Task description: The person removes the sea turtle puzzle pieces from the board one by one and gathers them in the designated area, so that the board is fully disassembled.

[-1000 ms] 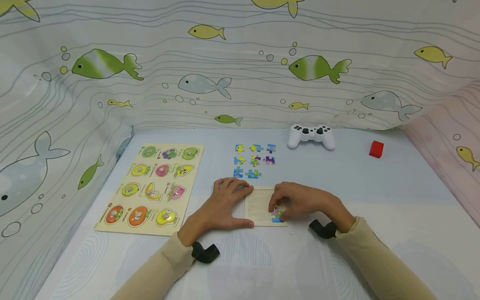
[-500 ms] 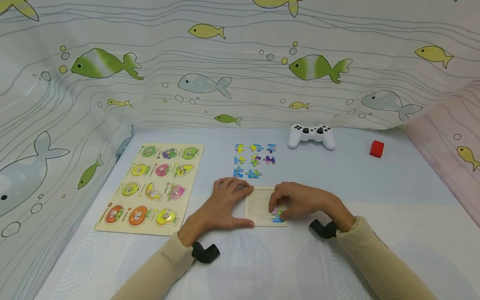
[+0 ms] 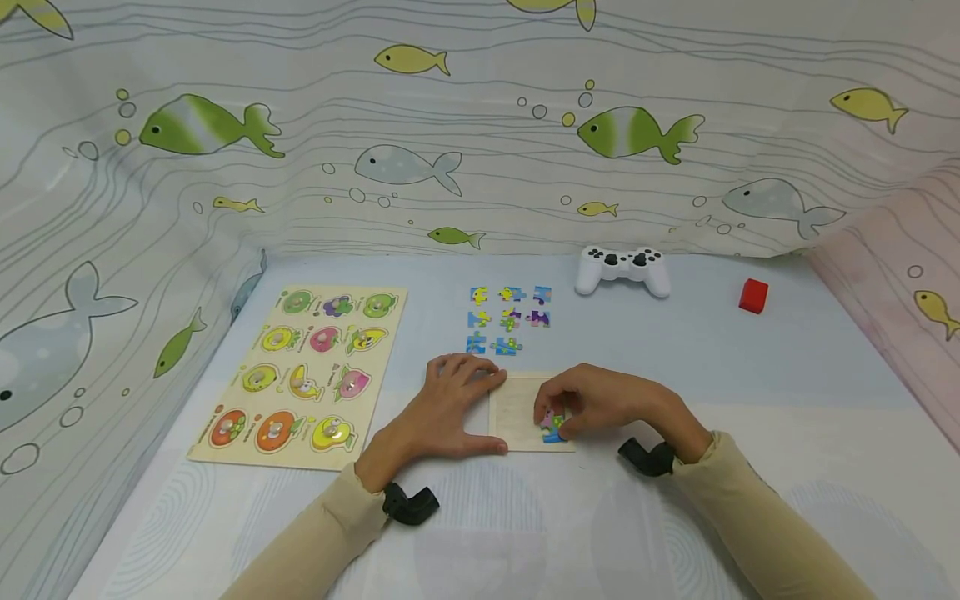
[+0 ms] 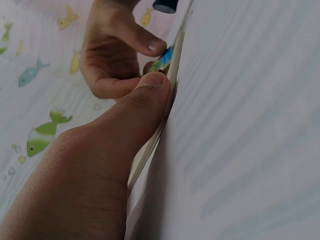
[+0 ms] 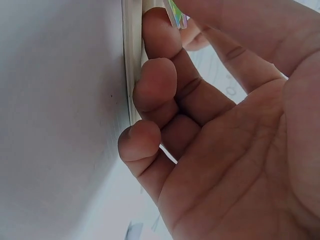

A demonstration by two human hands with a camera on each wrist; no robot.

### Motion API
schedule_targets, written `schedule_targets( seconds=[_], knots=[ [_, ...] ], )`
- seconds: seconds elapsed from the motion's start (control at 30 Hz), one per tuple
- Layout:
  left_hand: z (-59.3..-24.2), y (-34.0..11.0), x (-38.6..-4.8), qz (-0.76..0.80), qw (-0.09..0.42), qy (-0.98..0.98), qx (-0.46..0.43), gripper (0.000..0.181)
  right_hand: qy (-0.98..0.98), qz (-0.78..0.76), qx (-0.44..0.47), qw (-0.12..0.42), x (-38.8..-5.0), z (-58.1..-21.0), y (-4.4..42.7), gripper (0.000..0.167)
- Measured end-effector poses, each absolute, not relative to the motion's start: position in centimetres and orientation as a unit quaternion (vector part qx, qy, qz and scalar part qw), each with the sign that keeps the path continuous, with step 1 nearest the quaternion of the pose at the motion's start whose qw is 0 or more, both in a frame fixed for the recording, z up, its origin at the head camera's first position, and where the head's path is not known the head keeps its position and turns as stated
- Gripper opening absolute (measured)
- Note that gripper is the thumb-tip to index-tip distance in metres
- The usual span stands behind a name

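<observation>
A shallow square wooden puzzle tray (image 3: 517,417) lies on the table between my hands. My left hand (image 3: 450,412) is spread at its left side, the index fingertip by the far corner and the straight thumb by the near corner. In the left wrist view that thumb (image 4: 145,105) rests against the tray's edge. My right hand (image 3: 600,404) pinches a colourful jigsaw piece (image 3: 553,427) over the tray's right part. The piece looks tilted in the left wrist view, between thumb and fingers. Other right-hand fingers (image 5: 155,85) are curled near the tray's edge in the right wrist view.
Several loose jigsaw pieces (image 3: 506,343) lie in rows beyond the tray. A wooden fruit knob-puzzle board (image 3: 365,433) lies to the left. A white game controller (image 3: 622,271) and a red block (image 3: 753,296) are farther back right. Fish-printed cloth (image 3: 517,167) rises behind the table.
The jigsaw piece and the right fingertips have shifted slightly left over the tray. My left hand has stayed at the tray's left side.
</observation>
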State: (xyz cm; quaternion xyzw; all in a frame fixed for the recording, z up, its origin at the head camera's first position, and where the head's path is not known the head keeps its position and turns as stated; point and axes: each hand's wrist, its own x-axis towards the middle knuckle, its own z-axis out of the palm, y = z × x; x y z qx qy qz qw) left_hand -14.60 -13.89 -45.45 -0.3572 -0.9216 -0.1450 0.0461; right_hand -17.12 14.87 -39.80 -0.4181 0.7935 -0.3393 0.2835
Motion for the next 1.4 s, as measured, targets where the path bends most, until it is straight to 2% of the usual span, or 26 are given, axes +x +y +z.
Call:
schedule_targets(
  seconds=[0.6,1.03,1.4],
  knots=[
    [-45.35,-13.86,-14.57,-0.153,0.039,-0.921,-0.355,0.094,0.802,-0.330,-0.407,0.287,-16.85,-39.85,14.71,0.031],
    [-45.41,-13.94,-14.59,-0.151,0.049,-0.919,-0.360,0.094,0.823,-0.301,-0.405,0.262,-16.70,-39.70,14.50,0.031],
    [-45.29,-13.93,-14.59,-0.153,0.037,-0.921,-0.357,0.094,0.822,-0.305,-0.415,0.242,-16.91,-39.72,14.67,0.031]
  ],
)
